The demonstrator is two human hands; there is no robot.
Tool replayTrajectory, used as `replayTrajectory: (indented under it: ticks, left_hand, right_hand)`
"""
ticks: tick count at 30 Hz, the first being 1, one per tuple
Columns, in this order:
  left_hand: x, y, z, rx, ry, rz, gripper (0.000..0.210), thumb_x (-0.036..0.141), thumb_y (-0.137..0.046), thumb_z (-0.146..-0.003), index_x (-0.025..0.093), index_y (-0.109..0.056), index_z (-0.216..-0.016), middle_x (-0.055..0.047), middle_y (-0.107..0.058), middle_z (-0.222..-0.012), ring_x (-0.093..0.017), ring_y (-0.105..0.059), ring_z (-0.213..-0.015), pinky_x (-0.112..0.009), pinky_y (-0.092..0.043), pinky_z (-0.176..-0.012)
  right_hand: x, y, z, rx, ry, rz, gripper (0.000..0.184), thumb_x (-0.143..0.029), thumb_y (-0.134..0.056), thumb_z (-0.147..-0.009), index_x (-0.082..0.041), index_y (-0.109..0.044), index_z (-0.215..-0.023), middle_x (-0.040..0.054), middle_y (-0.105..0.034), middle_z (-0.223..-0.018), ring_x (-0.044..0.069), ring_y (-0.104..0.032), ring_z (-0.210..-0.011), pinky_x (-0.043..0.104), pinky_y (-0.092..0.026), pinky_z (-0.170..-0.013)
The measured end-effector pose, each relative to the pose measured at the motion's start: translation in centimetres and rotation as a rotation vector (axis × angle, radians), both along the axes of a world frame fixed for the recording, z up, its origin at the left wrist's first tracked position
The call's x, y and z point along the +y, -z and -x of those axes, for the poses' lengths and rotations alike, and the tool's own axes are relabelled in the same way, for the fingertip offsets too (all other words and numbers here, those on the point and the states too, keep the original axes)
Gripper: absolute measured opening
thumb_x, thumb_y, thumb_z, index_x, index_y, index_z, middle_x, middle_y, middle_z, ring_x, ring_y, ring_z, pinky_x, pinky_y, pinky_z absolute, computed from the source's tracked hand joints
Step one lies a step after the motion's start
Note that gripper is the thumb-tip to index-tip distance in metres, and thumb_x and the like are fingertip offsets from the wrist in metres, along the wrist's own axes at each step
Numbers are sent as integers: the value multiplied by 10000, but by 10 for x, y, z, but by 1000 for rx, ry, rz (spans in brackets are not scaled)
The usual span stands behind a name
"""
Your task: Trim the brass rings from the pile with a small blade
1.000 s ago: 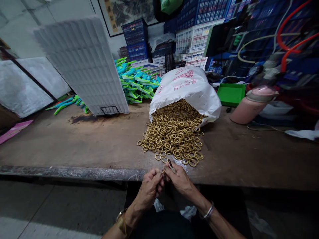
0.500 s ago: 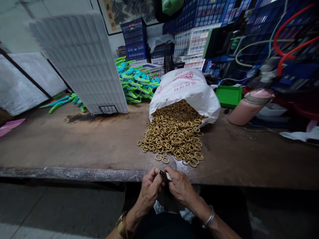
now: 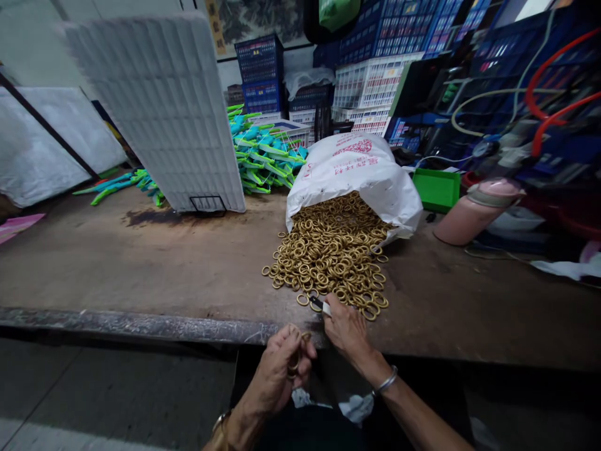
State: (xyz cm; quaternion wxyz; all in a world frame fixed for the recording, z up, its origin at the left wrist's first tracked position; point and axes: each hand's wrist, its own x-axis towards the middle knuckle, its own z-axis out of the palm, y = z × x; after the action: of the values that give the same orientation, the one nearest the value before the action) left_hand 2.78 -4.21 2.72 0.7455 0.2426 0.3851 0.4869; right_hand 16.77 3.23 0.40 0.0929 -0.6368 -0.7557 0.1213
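Gold-coloured rings (image 3: 328,257) spill in a heap from the mouth of a white sack (image 3: 357,169) onto the wooden table (image 3: 211,269). My left hand (image 3: 284,363) is closed around a few rings (image 3: 294,363), held just in front of the table's edge. At the near side of the heap, my right hand (image 3: 345,326) grips a small knife (image 3: 320,305) with a dark tip and a pale handle. The knife tip is over the nearest loose rings; whether it touches them I cannot tell.
A tall white ribbed panel (image 3: 164,113) stands at the left on a wire foot. Green and turquoise plastic parts (image 3: 267,156) are piled behind it. To the right are a green tray (image 3: 436,190) and a pink bottle (image 3: 479,211). Stacked crates (image 3: 364,84) fill the back.
My hands, together before, have parted. The right one moved forward with the knife to the heap's edge. My left hand turned, and rings now show in it. The view has shifted slightly.
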Motion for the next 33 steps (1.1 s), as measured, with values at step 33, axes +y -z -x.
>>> replayTrajectory:
  ticks: [33]
  left_hand:
    - [22,16,0,534,-81,-323,244,363,-553,-752,147,-614,-848,-32,-624,-705,-144,-558,-651,-233,-419,-627]
  right_hand:
    - [-13,-14,6,1188,23,750,148,-296,-519,-646,-185,-422,-656,-76,-426,-500,41,-336,-438,148,-199,-394]
